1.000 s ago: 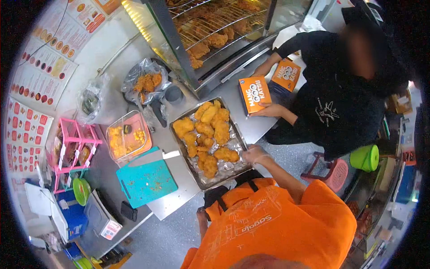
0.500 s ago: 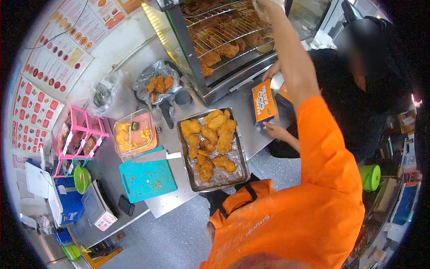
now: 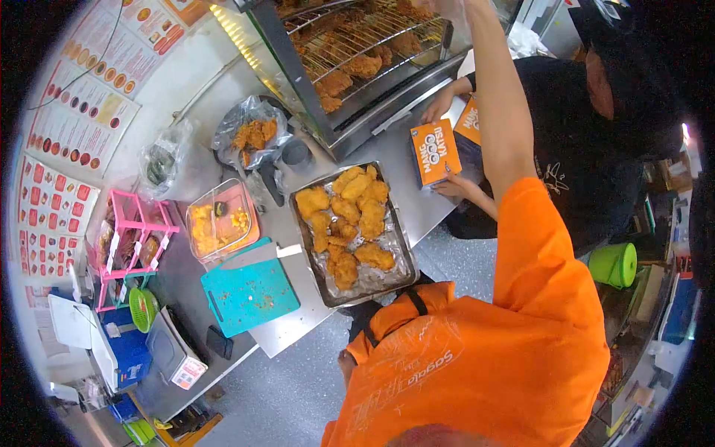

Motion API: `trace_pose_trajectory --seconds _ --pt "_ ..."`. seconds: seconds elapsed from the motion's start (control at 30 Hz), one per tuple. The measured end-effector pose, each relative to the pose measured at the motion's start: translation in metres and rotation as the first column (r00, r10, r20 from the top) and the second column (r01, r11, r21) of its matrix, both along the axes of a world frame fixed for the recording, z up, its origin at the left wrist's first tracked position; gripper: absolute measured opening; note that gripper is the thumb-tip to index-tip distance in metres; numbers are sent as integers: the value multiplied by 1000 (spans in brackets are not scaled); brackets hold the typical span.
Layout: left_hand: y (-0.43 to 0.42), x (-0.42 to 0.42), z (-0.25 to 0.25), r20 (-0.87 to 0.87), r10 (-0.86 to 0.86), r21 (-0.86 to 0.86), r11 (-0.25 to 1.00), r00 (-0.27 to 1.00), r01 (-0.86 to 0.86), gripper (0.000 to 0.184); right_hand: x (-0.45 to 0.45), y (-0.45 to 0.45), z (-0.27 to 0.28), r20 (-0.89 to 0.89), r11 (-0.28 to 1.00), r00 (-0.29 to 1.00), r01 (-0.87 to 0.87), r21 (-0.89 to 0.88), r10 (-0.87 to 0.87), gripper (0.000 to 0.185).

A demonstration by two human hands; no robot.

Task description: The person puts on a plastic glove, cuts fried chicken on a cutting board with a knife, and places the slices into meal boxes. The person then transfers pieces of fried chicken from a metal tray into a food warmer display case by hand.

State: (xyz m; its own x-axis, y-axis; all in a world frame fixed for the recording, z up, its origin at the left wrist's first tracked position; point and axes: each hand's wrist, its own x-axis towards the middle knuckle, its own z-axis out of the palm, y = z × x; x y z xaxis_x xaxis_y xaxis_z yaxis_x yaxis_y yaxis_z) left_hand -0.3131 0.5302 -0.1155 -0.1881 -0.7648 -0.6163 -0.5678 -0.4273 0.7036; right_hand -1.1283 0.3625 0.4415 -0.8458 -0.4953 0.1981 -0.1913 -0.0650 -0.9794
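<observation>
While the right hand [image 3: 427,6], its grip too cropped to judge, reaches toward fried chicken [image 3: 365,66] in the top-centre display warmer [image 3: 350,139], a forearm [image 3: 500,89] clear of the wire racks should avoid knocks.

The tray [image 3: 398,289] lies on the counter [image 3: 287,333], with chicken [image 3: 344,210] in it. Left of it is the board [image 3: 252,296], and behind the board, the knife [image 3: 257,259] and then the tub [image 3: 222,223]. The rack [image 3: 135,223] stands left of the tub, the basket [image 3: 143,310] in front of the rack. The phone [image 3: 218,341] lies before the board, near the counter's edge. Behind the tray are the cup [image 3: 296,154] and, left of that, the bowl [image 3: 253,132]; the bag [image 3: 165,165] sits further left. The cabinet [image 3: 387,109] stands at the back, right of the bowl; right of the tray are two cartons [image 3: 436,153], side by side.
</observation>
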Motion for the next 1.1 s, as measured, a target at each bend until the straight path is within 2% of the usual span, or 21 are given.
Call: trace_pose_trajectory --seconds 0.07,0.13,0.17,0.2,0.27,0.33,0.47,0.57,0.67,0.7,0.77,0.8,0.87,0.97,1.07,1.1 --pt "-8 -1 6 41 -61 -8 998 997 62 34 15 7 -8 134 998 990 -47 -37 51 18" --pt "-10 -7 5 -9 57 39 998 998 -57 35 27 10 -12 219 996 972 -76 -56 87 19" --pt "-5 -3 -10 -104 217 94 974 971 -208 34 34 11 -20 250 995 964 -84 -57 96 19" --pt "-5 1 -26 -83 144 18 990 986 -143 35 32 6 -26 257 990 959 -93 -107 117 20" --pt "-4 15 -52 -23 0 -131 991 1000 -3 36 54 10 -20 365 988 918 -139 -65 153 20" --pt "0 -2 -23 -22 59 -41 997 998 -60 34 65 9 -21 392 983 902 -168 -71 182 21" --pt "15 5 -31 -110 164 100 983 980 -154 36 77 2 -20 420 972 876 -213 -102 236 22" --pt "23 9 -38 -76 60 -68 996 995 -65 37 87 -6 -13 431 965 864 -229 -124 260 24" --pt "30 13 -48 -78 58 -166 984 995 -71 37 101 -19 -9 388 957 878 -221 -190 280 25" --pt "31 14 -51 -44 96 -122 987 994 -100 37 112 -17 1 439 975 870 -188 -119 222 26" --pt "32 13 -56 25 165 -35 986 986 -164 36 112 -19 7 466 953 832 -277 -121 301 27" --pt "34 14 -49 -20 221 38 975 975 -220 35 114 -22 8 481 940 809 -320 -120 337 28" --pt "35 10 -38 -111 338 187 931 934 -315 33 122 -29 4 452 956 846 -209 -205 282 26" --pt "42 11 -48 -126 391 128 918 912 -376 31 128 -35 -5 453 933 841 -154 -325 296 23" --pt "40 -2 -16 -54 389 137 915 920 -379 31 137 -39 -17 411 887 851 -126 -445 327 20" --pt "38 -5 -4 -37 349 92 934 937 -344 31 164 -36 -7 396 903 887 -51 -427 238 18"
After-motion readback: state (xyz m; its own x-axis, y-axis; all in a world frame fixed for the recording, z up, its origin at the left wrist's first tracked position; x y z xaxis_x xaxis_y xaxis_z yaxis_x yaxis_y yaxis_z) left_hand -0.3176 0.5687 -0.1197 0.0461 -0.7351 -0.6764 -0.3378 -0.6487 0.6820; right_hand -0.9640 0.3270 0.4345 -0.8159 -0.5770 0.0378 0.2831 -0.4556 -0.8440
